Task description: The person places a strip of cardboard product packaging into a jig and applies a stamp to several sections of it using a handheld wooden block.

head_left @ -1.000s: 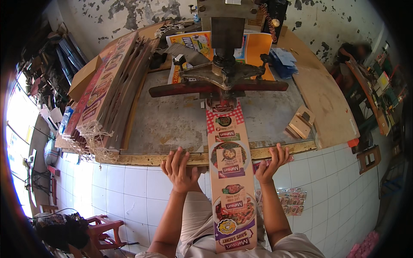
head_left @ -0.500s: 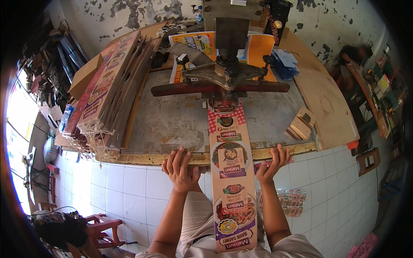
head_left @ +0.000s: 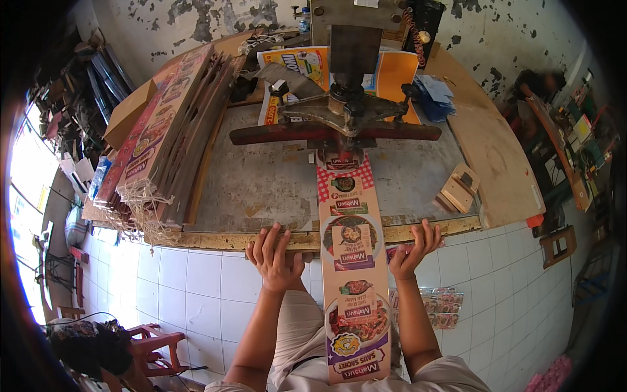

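Note:
A long printed cardboard strip [head_left: 339, 281] with pictures of food runs from my lap over the table's front edge. Its far end lies beneath the dark metal press head [head_left: 346, 111], which has a wide red-edged bar; that end is partly hidden. My left hand [head_left: 271, 261] rests on the worn wooden front edge [head_left: 202, 238], left of the strip, fingers stretched out and apart. On the right of the strip, my right hand [head_left: 415, 251] lies against the same edge, its fingers also extended. Neither hand holds anything that I can see.
Stacked printed strips with strings [head_left: 160, 124] fill the table's left side. A small wooden block tool [head_left: 459, 189] lies at right, and blue sheets [head_left: 434, 98] behind it. A red stool [head_left: 160, 346] stands on the tiled floor at left, printed sheets [head_left: 444, 307] at right.

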`<state>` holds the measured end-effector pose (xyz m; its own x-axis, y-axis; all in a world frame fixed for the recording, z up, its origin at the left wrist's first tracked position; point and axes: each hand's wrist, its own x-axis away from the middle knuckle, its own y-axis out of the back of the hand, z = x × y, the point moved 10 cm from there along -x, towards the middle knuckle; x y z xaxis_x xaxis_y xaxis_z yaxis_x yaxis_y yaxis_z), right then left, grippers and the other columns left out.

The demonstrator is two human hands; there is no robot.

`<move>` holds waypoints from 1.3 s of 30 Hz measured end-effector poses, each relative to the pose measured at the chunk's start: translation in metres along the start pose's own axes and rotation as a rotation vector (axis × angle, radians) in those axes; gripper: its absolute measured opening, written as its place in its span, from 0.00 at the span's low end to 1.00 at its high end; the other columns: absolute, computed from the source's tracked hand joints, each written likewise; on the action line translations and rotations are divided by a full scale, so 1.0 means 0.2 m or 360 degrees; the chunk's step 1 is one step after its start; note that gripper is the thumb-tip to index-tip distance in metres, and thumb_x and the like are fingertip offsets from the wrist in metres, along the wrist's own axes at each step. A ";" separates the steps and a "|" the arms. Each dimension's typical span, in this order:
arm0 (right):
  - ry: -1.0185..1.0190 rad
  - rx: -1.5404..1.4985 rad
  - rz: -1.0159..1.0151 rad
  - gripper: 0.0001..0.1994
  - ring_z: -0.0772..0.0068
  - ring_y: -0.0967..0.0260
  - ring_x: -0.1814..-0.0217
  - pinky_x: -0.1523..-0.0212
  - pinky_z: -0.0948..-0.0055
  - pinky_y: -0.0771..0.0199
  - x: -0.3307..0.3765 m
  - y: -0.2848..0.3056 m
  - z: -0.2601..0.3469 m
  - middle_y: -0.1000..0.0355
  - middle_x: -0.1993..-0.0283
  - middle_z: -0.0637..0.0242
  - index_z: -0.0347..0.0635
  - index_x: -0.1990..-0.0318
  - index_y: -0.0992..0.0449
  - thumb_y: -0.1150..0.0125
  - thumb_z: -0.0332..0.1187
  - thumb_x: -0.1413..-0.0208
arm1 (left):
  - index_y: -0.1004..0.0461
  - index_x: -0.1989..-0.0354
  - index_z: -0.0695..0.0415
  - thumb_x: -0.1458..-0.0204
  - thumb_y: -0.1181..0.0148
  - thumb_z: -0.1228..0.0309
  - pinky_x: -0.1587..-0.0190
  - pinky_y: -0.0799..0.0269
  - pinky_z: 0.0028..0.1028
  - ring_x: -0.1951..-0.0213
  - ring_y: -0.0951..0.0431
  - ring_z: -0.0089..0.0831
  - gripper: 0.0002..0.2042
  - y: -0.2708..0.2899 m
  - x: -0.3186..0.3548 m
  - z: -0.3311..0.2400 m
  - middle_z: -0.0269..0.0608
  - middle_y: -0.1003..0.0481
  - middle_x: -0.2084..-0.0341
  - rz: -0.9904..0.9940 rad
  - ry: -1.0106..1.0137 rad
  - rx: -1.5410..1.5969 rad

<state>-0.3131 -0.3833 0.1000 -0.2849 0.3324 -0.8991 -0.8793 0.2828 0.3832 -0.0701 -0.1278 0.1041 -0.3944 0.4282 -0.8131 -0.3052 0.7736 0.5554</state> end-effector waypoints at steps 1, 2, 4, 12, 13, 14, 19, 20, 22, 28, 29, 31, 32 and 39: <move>-0.0001 0.0004 0.0001 0.25 0.34 0.51 0.14 0.16 0.27 0.59 0.00 0.00 0.00 0.37 0.20 0.45 0.39 0.28 0.30 0.56 0.48 0.19 | 0.20 0.32 0.51 0.32 0.43 0.49 0.18 0.57 0.52 0.23 0.33 0.47 0.26 0.00 0.00 0.00 0.44 0.24 0.27 0.0003 0.0001 -0.0003; -0.0002 0.0006 0.0002 0.25 0.34 0.51 0.14 0.16 0.27 0.59 0.00 0.00 0.00 0.37 0.20 0.45 0.39 0.28 0.30 0.55 0.48 0.19 | 0.19 0.33 0.50 0.34 0.41 0.51 0.17 0.58 0.51 0.23 0.33 0.47 0.26 0.00 0.00 0.00 0.43 0.24 0.28 0.0002 0.0008 0.0005; -0.0004 0.0006 0.0003 0.25 0.34 0.51 0.14 0.16 0.27 0.59 0.00 0.00 0.00 0.38 0.19 0.46 0.39 0.28 0.30 0.55 0.48 0.19 | 0.17 0.35 0.49 0.38 0.38 0.53 0.16 0.60 0.49 0.22 0.34 0.45 0.25 0.00 0.01 0.01 0.41 0.23 0.28 0.0000 0.0021 0.0022; -0.0021 0.0022 0.0016 0.25 0.34 0.52 0.13 0.17 0.27 0.60 0.01 -0.01 -0.01 0.38 0.19 0.46 0.39 0.28 0.30 0.56 0.49 0.19 | 0.17 0.35 0.49 0.38 0.38 0.53 0.16 0.60 0.49 0.23 0.34 0.45 0.25 0.00 0.00 0.01 0.41 0.23 0.28 -0.0010 0.0018 0.0014; -0.0018 0.0022 0.0015 0.25 0.34 0.52 0.13 0.17 0.27 0.60 0.01 -0.01 -0.01 0.38 0.19 0.46 0.39 0.28 0.30 0.56 0.49 0.19 | 0.17 0.35 0.49 0.38 0.38 0.53 0.16 0.59 0.49 0.23 0.34 0.45 0.25 0.00 0.00 0.01 0.41 0.23 0.28 -0.0010 0.0018 0.0013; -0.0015 0.0022 0.0014 0.25 0.34 0.52 0.13 0.17 0.27 0.60 0.01 -0.01 -0.01 0.38 0.19 0.46 0.39 0.28 0.30 0.56 0.48 0.19 | 0.17 0.35 0.49 0.38 0.38 0.53 0.16 0.59 0.49 0.23 0.34 0.45 0.25 0.00 0.00 0.01 0.41 0.23 0.28 -0.0009 0.0018 0.0015; -0.0016 0.0019 0.0010 0.25 0.34 0.52 0.13 0.17 0.27 0.60 0.01 -0.01 -0.01 0.38 0.19 0.46 0.39 0.28 0.31 0.56 0.48 0.19 | 0.17 0.34 0.49 0.38 0.38 0.53 0.16 0.59 0.50 0.22 0.34 0.46 0.26 0.00 0.00 0.01 0.41 0.24 0.28 0.0010 0.0027 0.0021; -0.0014 0.0014 0.0007 0.25 0.34 0.52 0.13 0.17 0.27 0.61 0.00 -0.01 0.00 0.38 0.19 0.46 0.39 0.28 0.31 0.56 0.48 0.19 | 0.17 0.34 0.49 0.38 0.38 0.53 0.17 0.59 0.50 0.22 0.34 0.46 0.26 0.00 0.01 0.01 0.41 0.24 0.28 0.0010 0.0028 0.0020; -0.0014 0.0002 0.0005 0.25 0.33 0.52 0.13 0.17 0.27 0.61 0.00 -0.01 0.00 0.38 0.19 0.46 0.39 0.28 0.30 0.55 0.48 0.19 | 0.18 0.34 0.49 0.39 0.38 0.53 0.17 0.59 0.50 0.22 0.34 0.46 0.26 0.00 0.01 0.01 0.41 0.24 0.28 0.0010 0.0028 0.0018; -0.0019 0.0003 0.0005 0.26 0.33 0.52 0.13 0.17 0.27 0.60 0.01 -0.01 -0.01 0.38 0.19 0.46 0.38 0.28 0.30 0.55 0.48 0.19 | 0.17 0.35 0.49 0.39 0.38 0.53 0.17 0.59 0.50 0.22 0.35 0.46 0.25 -0.01 0.01 0.02 0.41 0.24 0.28 0.0005 0.0025 0.0015; -0.0017 0.0009 0.0005 0.26 0.33 0.52 0.13 0.17 0.27 0.60 0.01 -0.01 -0.01 0.38 0.19 0.46 0.38 0.28 0.30 0.55 0.48 0.19 | 0.18 0.34 0.49 0.36 0.40 0.52 0.17 0.58 0.51 0.23 0.34 0.46 0.26 -0.01 0.01 0.01 0.42 0.24 0.28 0.0006 0.0019 0.0007; -0.0012 0.0010 0.0001 0.26 0.33 0.52 0.13 0.17 0.27 0.59 0.01 -0.01 -0.01 0.37 0.19 0.46 0.38 0.28 0.30 0.56 0.47 0.19 | 0.21 0.32 0.50 0.31 0.44 0.49 0.18 0.55 0.53 0.24 0.32 0.47 0.26 -0.01 0.01 0.00 0.43 0.25 0.27 0.0009 0.0006 -0.0009; -0.0008 0.0005 -0.0003 0.26 0.33 0.52 0.13 0.17 0.27 0.59 0.01 -0.01 -0.01 0.37 0.19 0.46 0.38 0.28 0.30 0.56 0.47 0.19 | 0.21 0.32 0.50 0.31 0.44 0.49 0.18 0.55 0.53 0.23 0.32 0.47 0.26 0.00 0.00 0.00 0.44 0.25 0.27 0.0013 0.0007 -0.0011; 0.0006 0.0012 -0.0022 0.25 0.34 0.50 0.14 0.17 0.28 0.57 -0.01 0.00 0.01 0.37 0.20 0.45 0.38 0.28 0.30 0.56 0.48 0.18 | 0.18 0.35 0.50 0.35 0.40 0.51 0.17 0.58 0.51 0.23 0.34 0.47 0.25 0.00 0.00 0.01 0.43 0.24 0.28 0.0016 0.0031 0.0009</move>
<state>-0.3115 -0.3824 0.1025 -0.2743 0.3251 -0.9050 -0.8803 0.2938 0.3724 -0.0681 -0.1273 0.1032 -0.4146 0.4269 -0.8037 -0.2964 0.7717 0.5628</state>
